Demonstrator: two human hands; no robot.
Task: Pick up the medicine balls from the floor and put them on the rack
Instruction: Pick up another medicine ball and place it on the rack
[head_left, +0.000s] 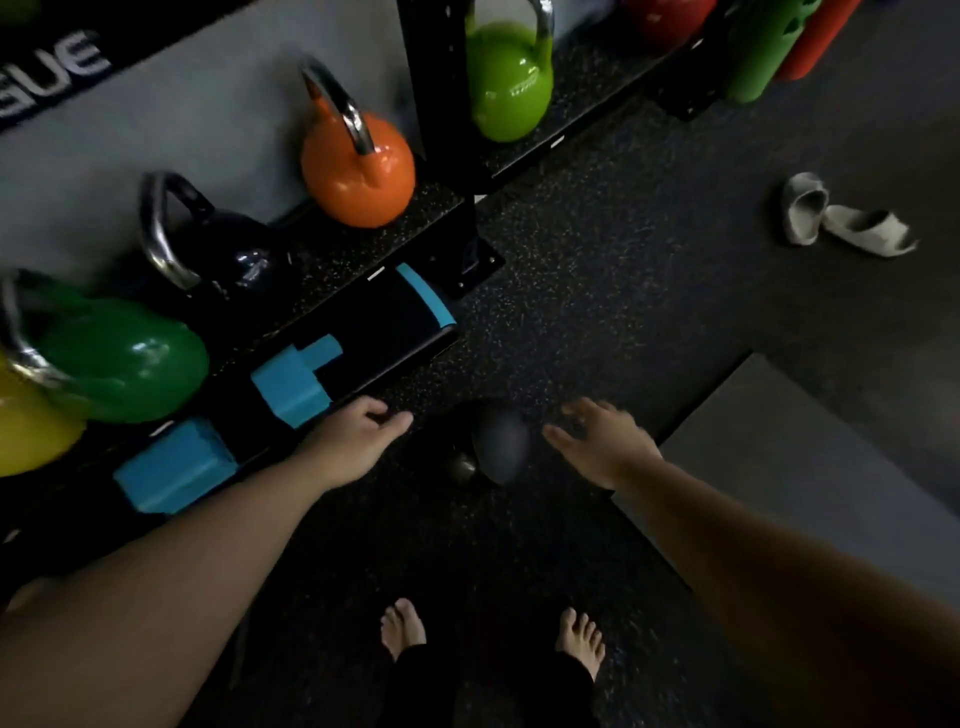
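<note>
A dark grey medicine ball (500, 442) lies on the black speckled floor, between my two outstretched hands. My left hand (358, 441) is to its left, fingers apart, holding nothing, with a gap to the ball. My right hand (602, 441) is to its right, also spread and empty, close to the ball's side. A small dull round object (461, 466) lies beside the ball at its lower left. The black rack's low shelf (426, 208) runs along the left and top.
On the rack stand kettlebells: orange (358, 171), black (234, 249), light green (509, 83), dark green (124, 358), yellow (31, 421). Black-and-blue pads (291, 387) lie along its front. A grey mat (789, 441) lies right. Pale slippers (836, 218) sit far right. My bare feet (493, 631) stand below.
</note>
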